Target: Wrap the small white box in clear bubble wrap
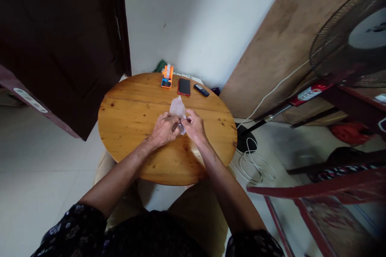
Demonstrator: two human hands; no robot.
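A piece of clear bubble wrap is bunched between my two hands over the middle of the round wooden table. My left hand closes on its near left side with the fingers curled. From the right, my right hand pinches the edge of the wrap between thumb and fingers. Both sets of fingertips meet at the near end of the wrap. Whether anything lies inside the wrap, I cannot tell.
An orange and blue tape dispenser, a dark phone with a red edge and a small black handset lie at the table's far side. A standing fan, a coiled white cable and a dark red wooden chair are on the right.
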